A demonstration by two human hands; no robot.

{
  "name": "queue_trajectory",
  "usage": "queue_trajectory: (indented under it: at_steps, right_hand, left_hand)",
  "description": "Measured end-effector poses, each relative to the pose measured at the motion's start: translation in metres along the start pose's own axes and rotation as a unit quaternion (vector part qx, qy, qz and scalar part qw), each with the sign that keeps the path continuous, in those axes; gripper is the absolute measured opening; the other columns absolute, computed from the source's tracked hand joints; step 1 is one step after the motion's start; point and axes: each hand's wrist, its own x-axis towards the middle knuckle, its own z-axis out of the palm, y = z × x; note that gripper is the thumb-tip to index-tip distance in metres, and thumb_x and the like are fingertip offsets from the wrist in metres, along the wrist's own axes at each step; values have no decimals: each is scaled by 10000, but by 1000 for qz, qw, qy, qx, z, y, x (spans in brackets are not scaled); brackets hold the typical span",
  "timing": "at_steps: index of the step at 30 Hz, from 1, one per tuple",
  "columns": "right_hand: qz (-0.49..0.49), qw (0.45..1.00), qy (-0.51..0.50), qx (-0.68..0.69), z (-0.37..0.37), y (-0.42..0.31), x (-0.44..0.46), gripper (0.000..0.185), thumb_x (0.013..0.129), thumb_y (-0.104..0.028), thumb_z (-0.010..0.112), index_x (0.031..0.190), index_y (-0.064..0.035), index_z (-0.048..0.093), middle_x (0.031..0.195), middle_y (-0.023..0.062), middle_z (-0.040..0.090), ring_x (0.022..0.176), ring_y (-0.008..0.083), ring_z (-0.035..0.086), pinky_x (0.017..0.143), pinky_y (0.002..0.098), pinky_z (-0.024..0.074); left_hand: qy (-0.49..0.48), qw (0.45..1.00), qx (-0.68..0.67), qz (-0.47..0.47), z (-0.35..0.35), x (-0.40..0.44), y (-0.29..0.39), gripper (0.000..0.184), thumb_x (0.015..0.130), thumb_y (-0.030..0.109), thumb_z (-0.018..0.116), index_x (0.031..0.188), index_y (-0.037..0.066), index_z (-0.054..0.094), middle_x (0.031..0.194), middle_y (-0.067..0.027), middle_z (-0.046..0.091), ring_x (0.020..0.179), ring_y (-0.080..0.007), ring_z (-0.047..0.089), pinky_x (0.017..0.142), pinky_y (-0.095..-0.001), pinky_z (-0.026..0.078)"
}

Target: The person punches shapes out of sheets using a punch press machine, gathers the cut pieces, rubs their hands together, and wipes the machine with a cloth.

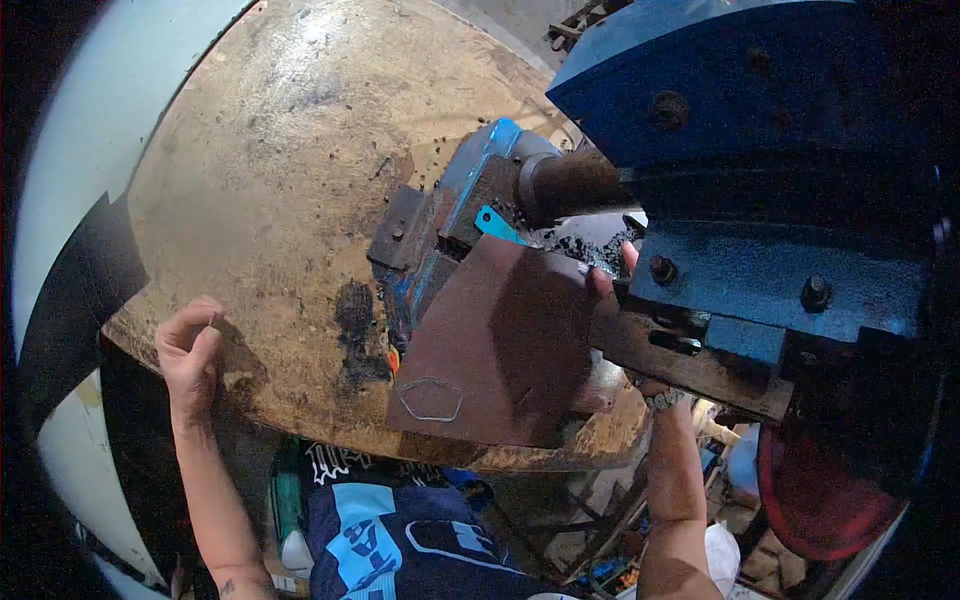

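Curling thumb and forefinger of the left hand (185, 347) toward each other in a pinch, just above the left part of the worktop (250, 200); cannot tell whether touching or closed on something thin. Reaching in from the right with the right hand (602, 284), wearing a bracelet (664, 400), and resting fingertips at the right edge of a brown sheet (480, 340); cannot tell how firmly clamped, being mostly hidden under a steel bar (690, 365). Lying between both hands, partly over a blue-edged metal base (470, 180), and bearing a thin pale hexagon outline (432, 400) near the lower-left corner. Poking out past the upper edge, a turquoise strip (502, 227) with a hole. Scattered beyond, black granules (590, 246). Looming at upper right, a blue machine head (770, 240).
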Motion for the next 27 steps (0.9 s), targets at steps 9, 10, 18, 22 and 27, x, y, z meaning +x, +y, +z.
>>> queue_trajectory:
  at_steps: [9,10,18,22,27]
  right_hand:
    - [-5,1000,-5,-8,-7,-1,2,370,946,-314,595,1223,-71,631,1037,130,672,907,245,635,821,388,516]
    - [-16,1000,-10,-18,-4,1,17,369,946,-311,595,1225,-71,630,1037,129,672,906,244,635,820,387,516]
    - [-46,998,-26,-39,6,-1,65,367,945,-290,596,1238,-70,624,1033,123,673,897,236,635,813,379,516]
    - [-48,998,-28,-34,6,1,68,367,945,-280,596,1244,-69,621,1031,120,674,893,232,635,809,375,516]
    - [-48,998,-31,-23,4,2,68,367,945,-267,597,1252,-68,617,1028,116,675,887,226,635,805,369,516]
  left_hand:
    - [18,1000,9,4,1,0,1,238,860,195,751,984,6,677,951,-87,634,925,-211,565,853,-353,442]
    - [7,1000,4,0,2,1,3,239,860,196,750,986,6,676,948,-88,633,920,-211,563,847,-351,444]
    - [0,1000,-28,-11,2,-2,0,238,869,189,744,998,4,670,967,-97,624,893,-206,561,817,-345,461]
    - [10,1000,9,0,-5,-4,-6,245,862,186,754,1012,9,674,999,-111,623,913,-207,573,825,-342,467]
    - [12,1000,-10,2,0,-3,-2,250,856,190,763,1016,16,679,994,-112,627,936,-212,580,830,-345,467]
